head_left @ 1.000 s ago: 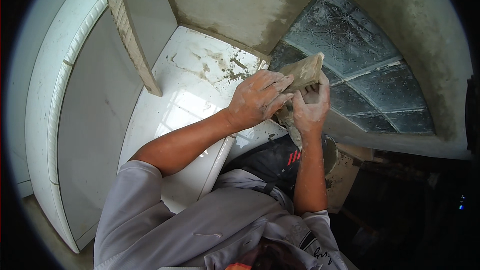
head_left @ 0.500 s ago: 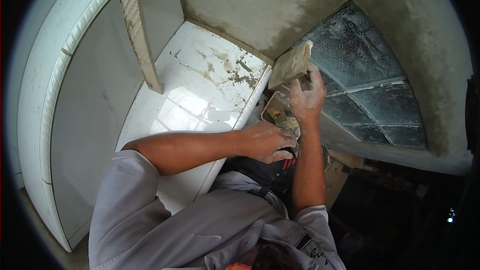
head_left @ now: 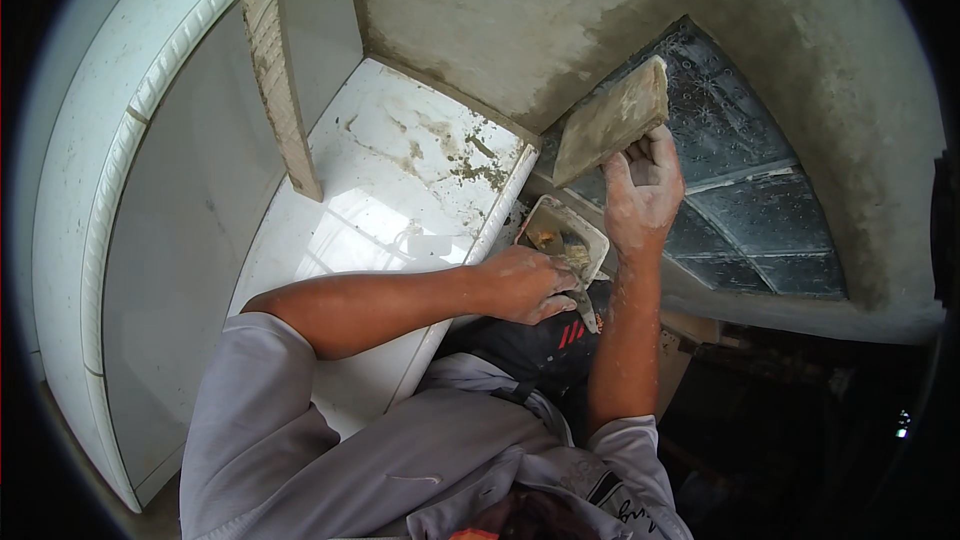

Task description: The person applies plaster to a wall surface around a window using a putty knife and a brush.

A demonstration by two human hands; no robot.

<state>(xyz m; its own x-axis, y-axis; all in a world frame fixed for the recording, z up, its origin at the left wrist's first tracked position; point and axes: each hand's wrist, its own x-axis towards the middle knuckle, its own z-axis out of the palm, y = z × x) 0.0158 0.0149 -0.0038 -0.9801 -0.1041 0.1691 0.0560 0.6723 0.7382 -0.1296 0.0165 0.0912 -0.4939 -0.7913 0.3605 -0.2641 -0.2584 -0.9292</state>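
Right hand (head_left: 645, 195): gripping board (head_left: 608, 128)
Left hand (head_left: 525, 285): at tub (head_left: 578, 218), grip unclear
Plank (head_left: 272, 60): partly hiding panel (head_left: 190, 200)
Window (head_left: 735, 120): partly behind board

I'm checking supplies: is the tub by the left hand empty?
Not empty: brownish stuff shows inside the tub. How full, I cannot tell.

Gloss versus grit

White slab (head_left: 400, 210) glossy, smooth, smeared with rough residue; wall (head_left: 480, 10) matt, cement-like, damp-looking in patches; window panes (head_left: 730, 130) glassy, pattern-textured; board (head_left: 612, 127) matt, grimy, exact material unclear; stick (head_left: 270, 65) rough, wood-like; shirt (head_left: 245, 390) matt cloth; left hand (head_left: 525, 285) and right hand (head_left: 645, 198) chalky with pale dust.
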